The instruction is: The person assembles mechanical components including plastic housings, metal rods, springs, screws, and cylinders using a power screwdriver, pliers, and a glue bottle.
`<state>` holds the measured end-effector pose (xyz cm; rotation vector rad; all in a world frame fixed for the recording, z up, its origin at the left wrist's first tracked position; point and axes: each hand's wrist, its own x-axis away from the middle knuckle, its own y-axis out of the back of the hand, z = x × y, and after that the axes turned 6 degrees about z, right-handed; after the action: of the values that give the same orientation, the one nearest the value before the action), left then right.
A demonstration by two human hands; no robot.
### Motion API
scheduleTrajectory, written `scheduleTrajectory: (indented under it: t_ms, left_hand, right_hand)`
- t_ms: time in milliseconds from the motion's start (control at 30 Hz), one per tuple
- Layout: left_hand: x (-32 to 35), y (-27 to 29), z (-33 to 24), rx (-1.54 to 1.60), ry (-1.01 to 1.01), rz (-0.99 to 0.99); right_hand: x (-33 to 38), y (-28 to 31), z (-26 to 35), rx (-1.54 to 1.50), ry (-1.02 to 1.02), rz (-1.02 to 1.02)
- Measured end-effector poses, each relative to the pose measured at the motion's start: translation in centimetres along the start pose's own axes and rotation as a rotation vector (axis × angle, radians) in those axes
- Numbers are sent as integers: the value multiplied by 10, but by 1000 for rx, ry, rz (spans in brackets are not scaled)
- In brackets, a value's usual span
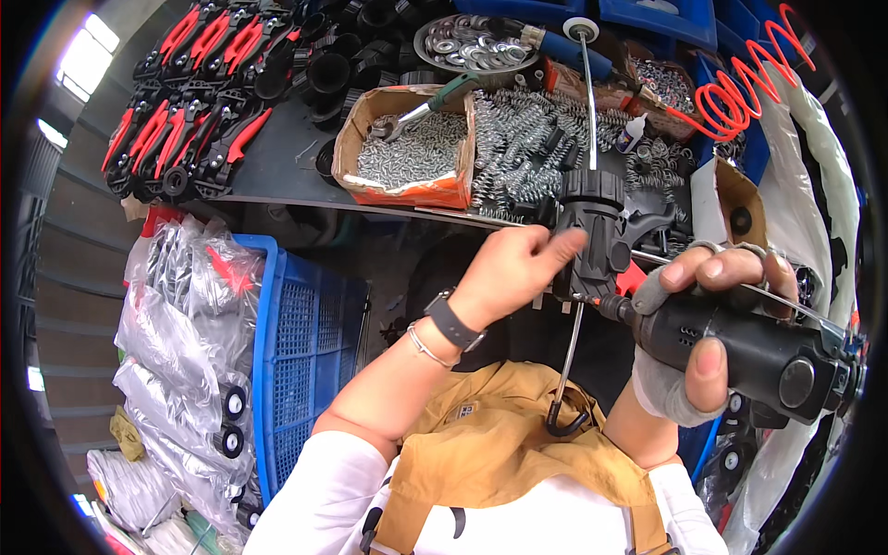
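A black plastic fitting (597, 236) with a ribbed collar stands upright before me. A thin metal rod (592, 102) runs up from it to a round white cap; below, the rod ends in a black hook (566, 425) over my tan apron (518, 444). My left hand (523, 264) is closed on the fitting's left side, thumb pressed against it. In my right hand (673, 388), partly gloved, lies a black power screwdriver (721, 342), held sideways. Its tip meets the fitting's lower right side. A red piece (631, 277) shows just above the tip.
Loose springs (527, 139), a cardboard box (407, 190) of screws with an adjustable wrench (425, 106) across it, and a dish of washers (476, 42) cover the bench. Red-and-black parts (185, 129) lie left. A red coiled hose (726, 97) hangs right; a blue crate (310, 342) stands below left.
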<state>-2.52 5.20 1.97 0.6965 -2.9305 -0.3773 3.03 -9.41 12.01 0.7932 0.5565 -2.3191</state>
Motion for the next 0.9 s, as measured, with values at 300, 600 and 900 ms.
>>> scheduleTrajectory:
  t_ms: [300,600,900]
  left_hand:
    - [-2,-11,0,65,-3,-60]
    - [-32,89,-25,-896,-433,-612]
    - [-3,73,-26,-894,-765,-695]
  right_hand:
    - [1,6,-17,-161,-68,130]
    - [11,59,4,38,-62,-182]
    - [119,269,-21,941,-716,-761]
